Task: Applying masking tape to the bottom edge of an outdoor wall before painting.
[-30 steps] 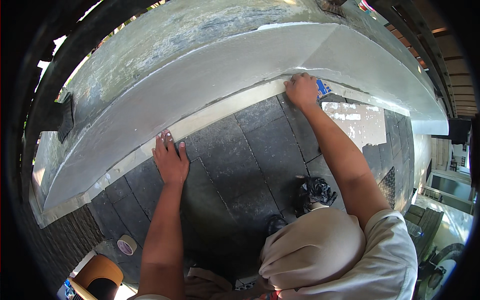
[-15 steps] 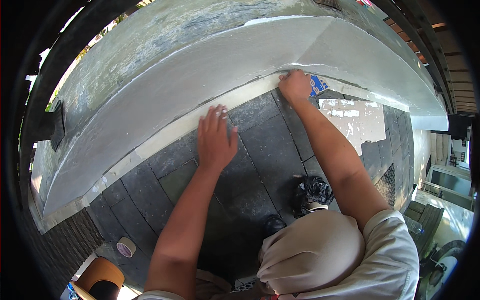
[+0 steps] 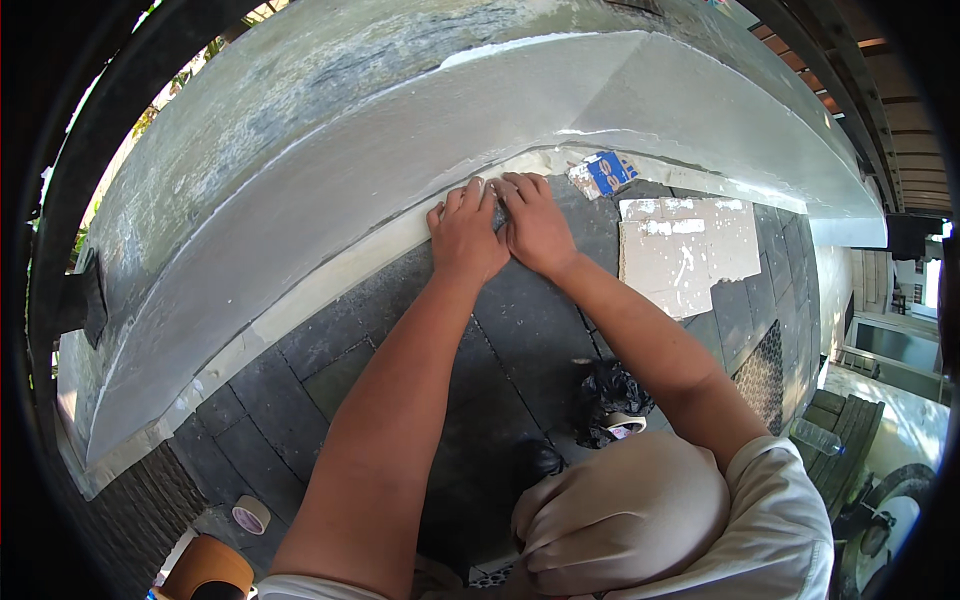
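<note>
My left hand (image 3: 468,235) and my right hand (image 3: 532,225) lie side by side, thumbs close together, at the foot of a curved grey wall (image 3: 330,195). A cream strip of masking tape (image 3: 345,272) runs along that foot, next to the dark paving. The fingertips of both hands rest on the strip, fingers laid forward and slightly bent. Neither hand shows anything held in it. Right of my right hand is a small blue and white cardboard scrap (image 3: 606,174), smeared with white.
A larger cardboard sheet (image 3: 690,250) with white smears lies on the dark paving tiles (image 3: 330,375). Near my body are a black plastic bag (image 3: 605,395) and a tape roll (image 3: 626,426). Another tape roll (image 3: 251,514) sits at lower left, by a brown cap-like object (image 3: 208,568).
My right hand has moved left, away from the blue scrap, along the strip. My left hand has moved right and forward onto the strip, beside it. The view has shifted slightly.
</note>
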`<state>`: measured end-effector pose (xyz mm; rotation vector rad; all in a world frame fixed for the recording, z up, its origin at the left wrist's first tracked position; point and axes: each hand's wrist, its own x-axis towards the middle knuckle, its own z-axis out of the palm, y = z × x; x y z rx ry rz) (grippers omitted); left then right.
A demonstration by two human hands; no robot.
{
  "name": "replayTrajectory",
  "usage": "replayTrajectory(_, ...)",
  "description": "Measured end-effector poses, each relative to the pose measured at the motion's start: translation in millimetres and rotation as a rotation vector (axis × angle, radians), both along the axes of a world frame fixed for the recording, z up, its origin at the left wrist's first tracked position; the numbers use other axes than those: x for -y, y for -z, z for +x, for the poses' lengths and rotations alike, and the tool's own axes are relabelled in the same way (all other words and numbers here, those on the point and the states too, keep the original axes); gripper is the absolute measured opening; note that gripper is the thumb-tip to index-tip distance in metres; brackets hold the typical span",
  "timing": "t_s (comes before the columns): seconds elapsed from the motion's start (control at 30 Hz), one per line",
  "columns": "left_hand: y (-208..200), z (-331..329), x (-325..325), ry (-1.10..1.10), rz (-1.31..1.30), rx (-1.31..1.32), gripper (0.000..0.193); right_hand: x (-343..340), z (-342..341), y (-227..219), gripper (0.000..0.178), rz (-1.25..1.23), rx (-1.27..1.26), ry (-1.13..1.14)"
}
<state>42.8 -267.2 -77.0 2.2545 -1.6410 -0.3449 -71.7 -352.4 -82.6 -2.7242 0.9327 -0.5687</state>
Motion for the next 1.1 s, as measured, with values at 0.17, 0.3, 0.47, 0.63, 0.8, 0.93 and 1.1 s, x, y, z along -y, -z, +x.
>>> replayTrajectory(0.17, -7, 1, 8, 0.0, 0.076, 0.024, 0.059, 10, 1, 2, 0.057, 0.098, -0.109, 0.001)
replayTrajectory(0.3, -2, 7, 4, 0.013, 0.04, 0.061, 0.059, 2, 8, -4, 0.055, 0.06, -0.183, 0.039)
replayTrajectory(0.47, 0, 4, 5, 0.003, 0.025, 0.078, 0.06, 1, 7, -6, 0.057, 0.014, -0.292, 0.096)
replayTrajectory(0.63, -14, -1, 18, -0.019, 0.178, 0.08, 0.065, 0, 7, -9, 0.059, 0.032, -0.362, 0.123)
replayTrajectory(0.8, -23, -9, 23, -0.107, 0.251, 0.053, 0.07, 2, 1, -13, 0.06, 0.07, -0.393, 0.101)
replayTrajectory(0.93, -23, -8, 22, -0.108, 0.268, 0.01, 0.072, 7, -1, -14, 0.06, 0.067, -0.407, 0.092)
replayTrajectory(1.1, -17, -8, 13, -0.092, 0.219, -0.012, 0.072, 12, -8, -3, 0.058, 0.027, -0.374, 0.11)
